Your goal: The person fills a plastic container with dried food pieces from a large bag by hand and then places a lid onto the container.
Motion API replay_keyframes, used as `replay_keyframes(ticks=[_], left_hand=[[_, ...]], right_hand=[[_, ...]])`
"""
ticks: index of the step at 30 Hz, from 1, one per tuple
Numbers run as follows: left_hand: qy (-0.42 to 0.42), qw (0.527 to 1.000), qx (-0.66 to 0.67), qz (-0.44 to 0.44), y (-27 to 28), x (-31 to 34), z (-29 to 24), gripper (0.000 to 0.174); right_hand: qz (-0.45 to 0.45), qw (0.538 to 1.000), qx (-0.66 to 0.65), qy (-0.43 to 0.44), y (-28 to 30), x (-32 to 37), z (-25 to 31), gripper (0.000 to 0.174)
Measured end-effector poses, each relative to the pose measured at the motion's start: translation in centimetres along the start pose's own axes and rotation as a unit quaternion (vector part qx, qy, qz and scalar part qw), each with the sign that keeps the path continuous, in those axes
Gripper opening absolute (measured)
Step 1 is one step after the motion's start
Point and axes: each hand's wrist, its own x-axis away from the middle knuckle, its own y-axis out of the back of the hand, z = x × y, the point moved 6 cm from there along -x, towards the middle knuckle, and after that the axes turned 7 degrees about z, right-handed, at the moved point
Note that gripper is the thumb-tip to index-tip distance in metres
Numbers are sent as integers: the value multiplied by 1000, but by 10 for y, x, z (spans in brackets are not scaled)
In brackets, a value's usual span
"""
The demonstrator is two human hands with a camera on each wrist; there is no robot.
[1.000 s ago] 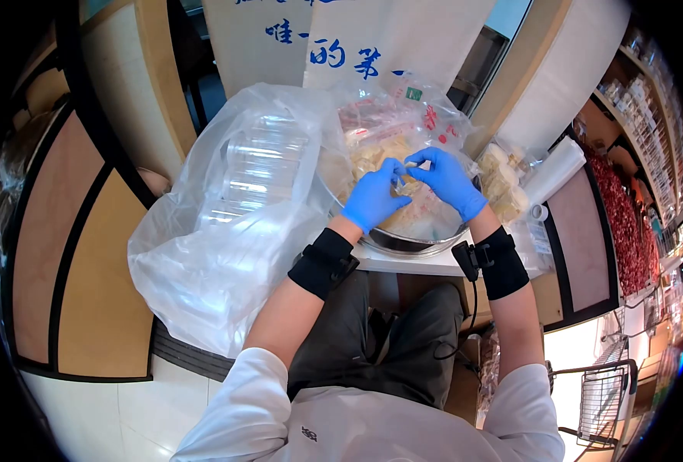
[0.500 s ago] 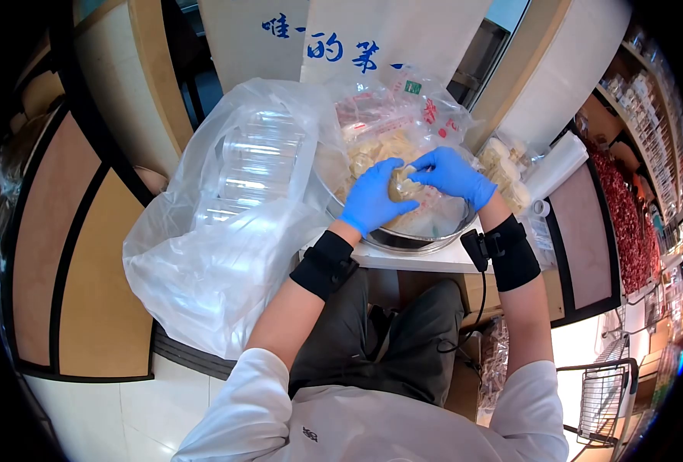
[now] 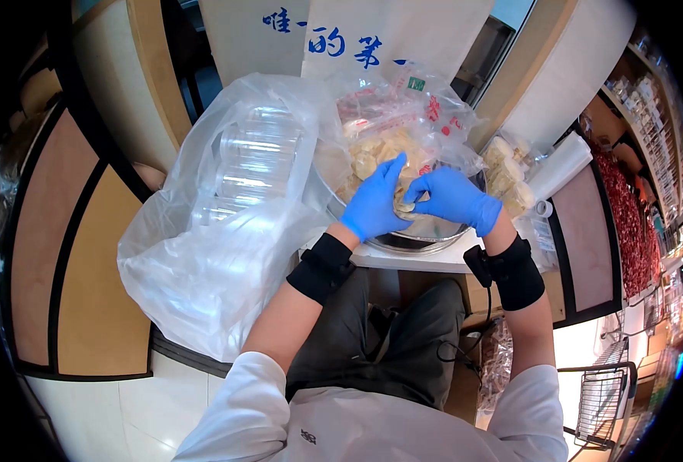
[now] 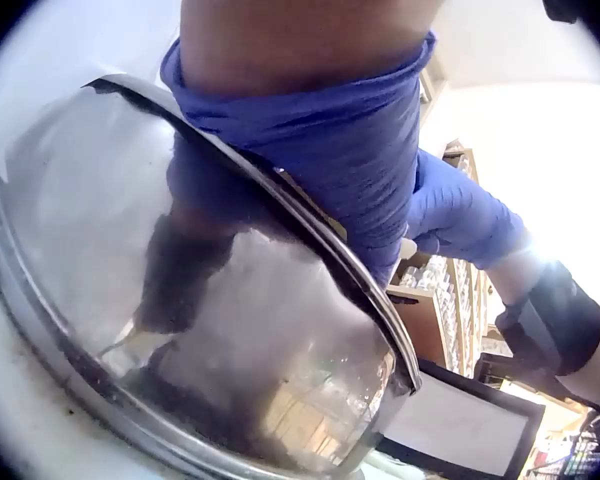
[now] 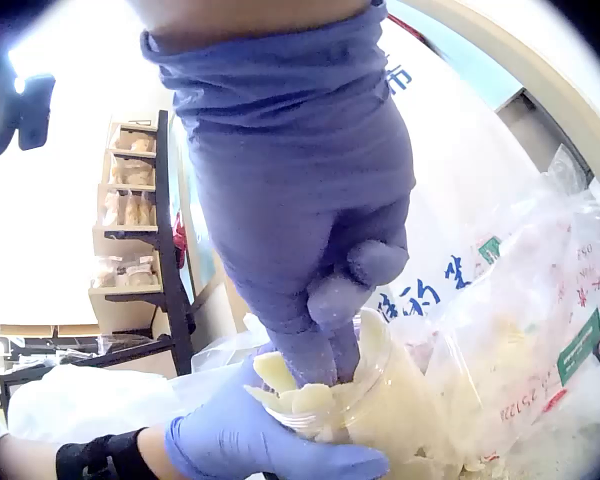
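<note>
My blue-gloved left hand [image 3: 374, 202] holds a clear plastic jar [image 5: 372, 405] over the steel basin [image 3: 412, 245]. Pale yellow dried slices [image 5: 302, 402] fill the jar up to its mouth. The gloved right hand [image 3: 457, 199] has its thumb and fingertips in at the jar's mouth, pinching slices there; its other fingers are curled above the rim. Behind both hands, a heap of the same slices [image 3: 374, 152] spills from a printed clear bag [image 3: 441, 115] in the basin. In the left wrist view, the basin's wall [image 4: 270, 330] hides the jar.
Left of the basin, a big translucent bag [image 3: 180, 269] contains rows of clear plastic jars [image 3: 258, 158]. Bagged pale pieces [image 3: 503, 173] and a roll of clear plastic [image 3: 561, 168] lie on the right. A board with blue writing [image 3: 380, 35] stands behind the basin.
The right hand has drawn slightly right and lower, and its fingers have come down to the jar's mouth. The left hand stays around the jar, nearly in place.
</note>
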Motion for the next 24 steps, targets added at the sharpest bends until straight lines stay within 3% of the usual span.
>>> replay_keyframes(ticks=[2,7,11,13,17,19,24], left_hand=[[7,995,19,93,-14,0,12,86],[58,993,48,88,-8,2,12,80],[73,994,32,74,-6,1,10,79],[79,993,34,83,-7,1,10,79],[93,991,36,94,-4,2,6,80],[91,992,26,81,-6,1,11,80],[106,992,-1,66,-5,0,10,82]], right_hand=[[-7,1000,-23,14,-4,4,2,19],[-144,989,9,-34,8,18,2,16],[-162,984,-20,-66,5,20,-4,16],[-171,985,-4,-16,1,15,-1,15],[-177,984,27,-19,-4,10,3,14],[-224,968,80,-84,2,15,4,14],[-281,950,35,-130,8,20,-3,16]])
